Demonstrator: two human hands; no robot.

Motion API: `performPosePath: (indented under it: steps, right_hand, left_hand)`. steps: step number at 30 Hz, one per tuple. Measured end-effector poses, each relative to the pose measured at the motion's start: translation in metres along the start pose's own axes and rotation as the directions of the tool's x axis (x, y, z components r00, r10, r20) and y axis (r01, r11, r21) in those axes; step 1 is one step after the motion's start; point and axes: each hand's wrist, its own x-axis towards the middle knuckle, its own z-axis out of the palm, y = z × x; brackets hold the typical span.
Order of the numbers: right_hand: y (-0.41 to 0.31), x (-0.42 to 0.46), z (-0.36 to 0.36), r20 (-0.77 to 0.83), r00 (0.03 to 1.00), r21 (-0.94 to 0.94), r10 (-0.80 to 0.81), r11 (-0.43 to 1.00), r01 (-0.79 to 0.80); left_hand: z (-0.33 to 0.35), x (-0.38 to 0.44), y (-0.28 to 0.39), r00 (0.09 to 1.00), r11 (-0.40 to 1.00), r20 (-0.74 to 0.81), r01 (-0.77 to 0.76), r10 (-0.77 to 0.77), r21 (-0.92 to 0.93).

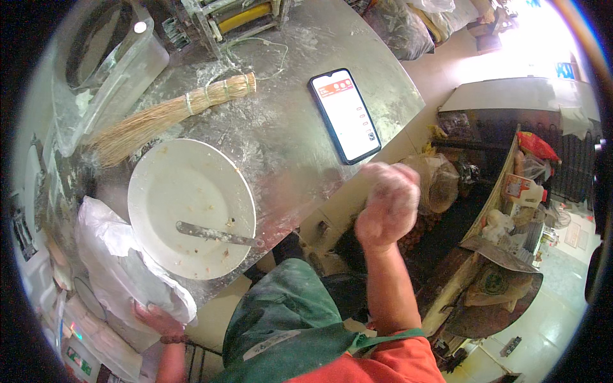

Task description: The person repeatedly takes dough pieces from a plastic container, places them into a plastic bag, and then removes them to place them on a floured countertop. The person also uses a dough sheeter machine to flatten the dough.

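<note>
My left hand (158, 320), with a band at the wrist, grips the near side of a white plastic bag (112, 268) at the table's edge. What fills the bag is hidden. Beside it stands a wide white bowl (191, 172) with food scraps inside. A flat metal strip, perhaps a spatula or knife (206, 233), lies in the bowl, its holed end across the rim. My right hand (390, 201) is raised near the table edge, just below a lit smartphone (345, 115). Motion blurs it; the fingers look curled, and whether they hold anything is unclear.
A straw hand broom (191, 105) lies on the flour-dusted metal table (287, 129). Behind it are a clear plastic tub (119, 72) and a roller machine (234, 21). At right, a shelf carries a jug (524, 190) and bags; a wooden-handled shovel (503, 256) holds a paper bag.
</note>
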Motion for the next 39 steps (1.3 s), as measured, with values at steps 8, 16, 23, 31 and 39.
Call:
performPosePath:
  steps: [8,16,23,31,39]
  right_hand:
    - [-0.012,-0.019,0.074,0.157,0.959,0.123,0.236,0.959,-0.256]
    - [-0.011,-0.015,0.082,0.224,0.973,0.01,0.051,0.998,-0.054]
    - [-0.011,-0.018,0.083,0.219,0.972,-0.092,0.082,0.994,-0.063]
    - [-0.014,-0.02,0.087,0.289,0.95,-0.223,0.12,0.973,-0.055]
    - [-0.016,-0.026,0.085,0.386,0.893,-0.444,0.232,0.895,-0.041]
  left_hand:
    - [-0.002,0.009,0.022,0.985,0.963,0.031,0.173,-0.17,-0.208]
    - [-0.006,0.016,0.046,0.87,0.703,0.093,0.449,-0.483,-0.552]
    - [-0.004,0.011,0.015,1.0,0.997,-0.011,0.005,-0.006,-0.076]
    - [0.013,0.015,0.008,0.964,0.89,0.063,0.263,-0.258,-0.372]
    - [-0.032,0.025,0.07,0.999,0.998,0.051,0.014,-0.011,-0.059]
